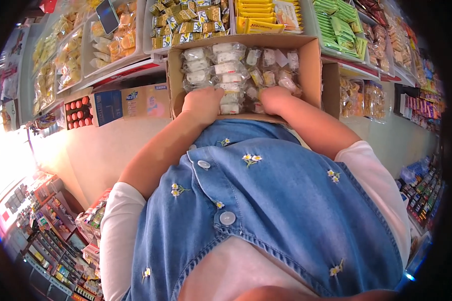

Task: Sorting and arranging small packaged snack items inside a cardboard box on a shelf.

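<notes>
An open cardboard box [310, 67] rests in front of me against the display shelf. Inside it, individually wrapped white snack cakes [229, 68] are stacked in rows at the left and centre, and pinkish wrapped pieces [269, 57] lie more loosely at the right. My left hand [203, 101] is in the box's near left part, against the wrapped cakes; its fingertips are partly hidden. At the near right, my right hand [277, 98] touches the pinkish pieces with curled fingers. Whether either hand grips a piece cannot be told.
Beyond the box stand plastic bins of gold-wrapped snacks [188, 19], yellow packets [254, 25] and green packets [339, 32]. A smartphone [107, 17] leans over a bin at the upper left. Below the shelf are a carton of red-capped bottles [79, 113] and bagged snacks [374, 99].
</notes>
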`<state>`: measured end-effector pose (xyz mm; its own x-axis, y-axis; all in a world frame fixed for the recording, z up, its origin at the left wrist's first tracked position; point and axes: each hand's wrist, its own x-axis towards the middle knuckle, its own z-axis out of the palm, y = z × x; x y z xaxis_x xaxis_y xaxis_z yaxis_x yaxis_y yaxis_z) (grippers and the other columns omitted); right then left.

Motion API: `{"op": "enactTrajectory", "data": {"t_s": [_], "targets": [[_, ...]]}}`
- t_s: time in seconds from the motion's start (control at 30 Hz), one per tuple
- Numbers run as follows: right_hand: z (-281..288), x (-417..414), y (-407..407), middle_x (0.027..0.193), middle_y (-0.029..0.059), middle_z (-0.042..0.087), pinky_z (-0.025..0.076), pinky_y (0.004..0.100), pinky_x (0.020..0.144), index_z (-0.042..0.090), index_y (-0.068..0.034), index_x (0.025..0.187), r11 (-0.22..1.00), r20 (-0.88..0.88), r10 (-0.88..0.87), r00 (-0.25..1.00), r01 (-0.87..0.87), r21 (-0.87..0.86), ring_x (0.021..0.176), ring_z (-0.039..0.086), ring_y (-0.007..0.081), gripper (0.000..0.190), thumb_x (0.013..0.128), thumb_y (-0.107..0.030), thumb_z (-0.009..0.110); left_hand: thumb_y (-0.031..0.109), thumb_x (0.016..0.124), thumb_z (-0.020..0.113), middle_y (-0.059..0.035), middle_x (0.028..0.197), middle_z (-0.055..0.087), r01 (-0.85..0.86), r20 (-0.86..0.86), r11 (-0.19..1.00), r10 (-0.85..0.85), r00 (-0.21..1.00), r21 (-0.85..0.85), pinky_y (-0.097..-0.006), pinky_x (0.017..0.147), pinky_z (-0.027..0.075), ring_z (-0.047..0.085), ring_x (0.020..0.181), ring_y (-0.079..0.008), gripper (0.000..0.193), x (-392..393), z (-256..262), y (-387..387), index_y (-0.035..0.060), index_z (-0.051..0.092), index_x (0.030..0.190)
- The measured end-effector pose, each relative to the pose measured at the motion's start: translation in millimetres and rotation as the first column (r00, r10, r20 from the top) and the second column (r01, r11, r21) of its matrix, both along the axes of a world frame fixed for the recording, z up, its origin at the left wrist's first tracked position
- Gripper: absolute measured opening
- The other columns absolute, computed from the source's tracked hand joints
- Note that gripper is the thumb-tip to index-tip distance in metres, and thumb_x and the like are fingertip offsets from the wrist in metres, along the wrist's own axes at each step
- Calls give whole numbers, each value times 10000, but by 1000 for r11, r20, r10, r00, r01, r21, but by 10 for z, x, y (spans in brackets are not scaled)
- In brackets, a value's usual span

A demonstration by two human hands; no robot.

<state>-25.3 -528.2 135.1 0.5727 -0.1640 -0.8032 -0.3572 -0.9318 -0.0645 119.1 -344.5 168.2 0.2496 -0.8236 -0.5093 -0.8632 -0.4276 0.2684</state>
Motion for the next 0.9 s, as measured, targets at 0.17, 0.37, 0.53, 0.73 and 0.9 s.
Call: {"op": "enactTrajectory", "data": {"t_s": [0.17,0.37,0.53,0.73,0.9], "targets": [[7,23,-7,1057,122,701,539,404,807,726,-57,1000,1000,26,7,1000,-7,2,993,668,290,326,828,-325,658,257,726,751,-126,1170,560,55,-31,978,-62,998,-201,-439,928,455,548,1134,-306,504,-5,284,-14,122,566,1175],[-64,-35,-79,1002,143,701,542,407,758,733,-46,930,999,96,-36,995,34,16,929,678,320,231,757,-187,671,195,714,750,-81,1546,244,167,135,915,-125,983,-367,-463,1135,274,230,1431,-287,821,-10,-41,-15,185,374,1444],[281,60,-261,901,155,694,533,388,683,711,-16,826,980,39,-121,992,113,161,777,667,307,153,709,-97,655,166,718,738,-58,1575,207,239,198,938,-191,961,-253,-481,1157,230,195,1452,-280,856,30,-102,13,221,335,1472],[557,-101,-562,796,78,665,503,311,633,659,-3,811,498,-14,-661,750,453,740,661,613,177,100,773,-95,655,176,769,732,-109,1510,354,2,-44,922,-21,999,-387,-463,1145,263,300,1415,-291,776,43,224,-22,165,365,1453],[867,-29,-274,846,7,648,476,244,698,658,-40,934,-71,-292,-737,609,360,930,723,578,84,100,885,-114,610,154,899,655,-94,1237,596,-602,-953,741,260,-153,299,-312,1006,441,562,1157,-180,528,27,542,-191,14,432,1357]]}}
